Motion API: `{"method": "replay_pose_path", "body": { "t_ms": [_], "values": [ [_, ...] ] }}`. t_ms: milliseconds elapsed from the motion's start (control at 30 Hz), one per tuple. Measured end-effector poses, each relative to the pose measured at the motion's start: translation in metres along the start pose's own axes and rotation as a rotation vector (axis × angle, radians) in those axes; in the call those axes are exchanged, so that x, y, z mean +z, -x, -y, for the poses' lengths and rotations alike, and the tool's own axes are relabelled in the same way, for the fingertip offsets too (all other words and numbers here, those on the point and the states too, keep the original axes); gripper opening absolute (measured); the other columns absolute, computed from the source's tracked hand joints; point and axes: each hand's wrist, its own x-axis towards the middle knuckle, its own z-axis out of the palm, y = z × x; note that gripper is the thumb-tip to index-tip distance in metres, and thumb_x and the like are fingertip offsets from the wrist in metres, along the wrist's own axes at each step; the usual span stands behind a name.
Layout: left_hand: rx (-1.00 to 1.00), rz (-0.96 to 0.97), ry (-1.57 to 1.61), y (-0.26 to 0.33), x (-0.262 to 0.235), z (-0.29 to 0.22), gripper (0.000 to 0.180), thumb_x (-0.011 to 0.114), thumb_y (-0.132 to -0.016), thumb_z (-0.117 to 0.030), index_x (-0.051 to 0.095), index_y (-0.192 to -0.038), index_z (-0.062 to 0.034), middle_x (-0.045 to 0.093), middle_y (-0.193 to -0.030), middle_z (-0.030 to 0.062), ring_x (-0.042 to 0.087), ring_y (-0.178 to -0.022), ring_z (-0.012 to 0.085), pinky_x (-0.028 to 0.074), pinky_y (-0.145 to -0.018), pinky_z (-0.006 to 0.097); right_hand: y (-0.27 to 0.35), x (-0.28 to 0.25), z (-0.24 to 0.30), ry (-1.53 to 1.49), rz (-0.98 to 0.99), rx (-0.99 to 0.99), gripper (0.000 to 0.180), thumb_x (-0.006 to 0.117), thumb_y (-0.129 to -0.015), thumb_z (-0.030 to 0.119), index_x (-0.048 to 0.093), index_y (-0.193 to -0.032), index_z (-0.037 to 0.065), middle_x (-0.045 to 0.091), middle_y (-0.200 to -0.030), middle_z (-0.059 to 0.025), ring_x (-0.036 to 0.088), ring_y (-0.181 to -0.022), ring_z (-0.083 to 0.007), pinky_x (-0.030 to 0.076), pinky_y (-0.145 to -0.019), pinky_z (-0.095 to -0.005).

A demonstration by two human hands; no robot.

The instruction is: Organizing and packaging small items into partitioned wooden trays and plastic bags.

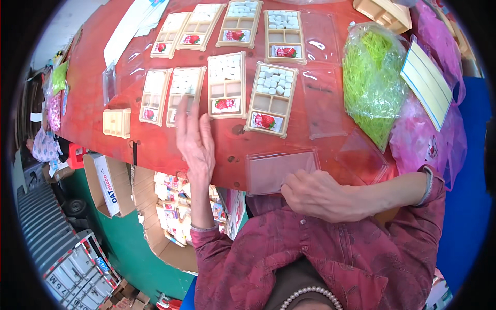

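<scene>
Several cream compartment trays lie in two rows on the red table. White pillow-shaped pieces fill the far part of each, and a small strawberry-printed packet lies in the near part. My left hand (196, 142) reaches over the near row with its fingers stretched out and slightly blurred. It partly covers one tray (184, 85), beside another tray (227, 93). At the table's near edge, my right hand (320, 194) is closed on the corner of a clear plastic lid (276, 164). Its fingertips are partly hidden. A further tray (273, 103) lies beyond that lid.
Clear lids (323, 98) lie right of the trays. Farther right are a bag of green shredded filler (374, 77), a lined card (426, 82) and pink bags (423, 134). A stack of empty trays (117, 123) sits left. Below the edge stands a cardboard box (147, 222) of packets.
</scene>
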Motion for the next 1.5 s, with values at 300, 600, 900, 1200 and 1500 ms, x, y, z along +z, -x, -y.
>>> {"method": "replay_pose_path", "body": {
  "t_ms": [300, 600, 900, 1200, 1500],
  "values": [
    [-0.012, 0.207, 0.186, -0.015, 0.021, -0.028, 0.044, 0.058, -0.085, -0.009, 0.044, -0.125, 0.0051, 0.038, -0.132, 0.0251, 0.039, -0.122, 0.0385, 0.036, -0.099, 0.041, -0.036, -0.071, -0.05, -1.101, -0.358, 0.331, 0.009, 0.054, -0.086, 0.011, 0.054, -0.083, 0.003, 0.059, -0.069, -0.0019, 0.048, -0.057, -0.0071, 0.04, -0.051, -0.0214],
    [-0.127, 0.126, 0.227, 0.017, 0.014, -0.023, 0.041, 0.053, -0.085, -0.001, 0.044, -0.125, 0.006, 0.04, -0.132, 0.0237, 0.041, -0.121, 0.0363, 0.036, -0.099, 0.039, -0.092, -0.021, -0.086, -1.516, -0.395, 0.435, 0.017, 0.053, -0.09, 0.017, 0.056, -0.083, 0.002, 0.06, -0.071, -0.0028, 0.044, -0.051, -0.0024, 0.031, -0.041, -0.0171],
    [-0.279, -0.052, 0.463, 0.019, 0.001, -0.023, 0.042, 0.046, -0.085, 0.003, 0.043, -0.126, 0.0049, 0.048, -0.125, 0.0207, 0.046, -0.117, 0.0334, 0.036, -0.099, 0.038, -0.11, 0.0, -0.097, -1.572, -0.406, 0.511, 0.02, 0.051, -0.09, 0.015, 0.054, -0.08, -0.003, 0.062, -0.07, -0.0113, 0.057, -0.047, -0.0113, 0.044, -0.037, -0.0197],
    [-0.1, 0.262, 0.154, -0.01, 0.026, -0.042, 0.062, 0.066, -0.08, -0.023, 0.04, -0.128, 0.0052, 0.027, -0.138, 0.027, 0.03, -0.127, 0.0401, 0.031, -0.101, 0.044, -0.107, -0.021, -0.086, -1.383, -0.295, 0.653, 0.021, 0.047, -0.086, 0.009, 0.054, -0.081, -0.01, 0.061, -0.069, -0.0159, 0.065, -0.055, -0.0217, 0.051, -0.04, -0.0261],
    [-0.057, 0.294, 0.109, -0.013, 0.03, -0.042, 0.058, 0.064, -0.081, -0.019, 0.04, -0.128, 0.0032, 0.027, -0.137, 0.0286, 0.031, -0.125, 0.0411, 0.028, -0.1, 0.047, -0.097, -0.027, -0.086, -0.878, -0.403, 0.518, 0.017, 0.047, -0.083, 0.004, 0.057, -0.083, -0.01, 0.059, -0.06, -0.0114, 0.062, -0.051, -0.017, 0.047, -0.042, -0.0303]
  ]
}}
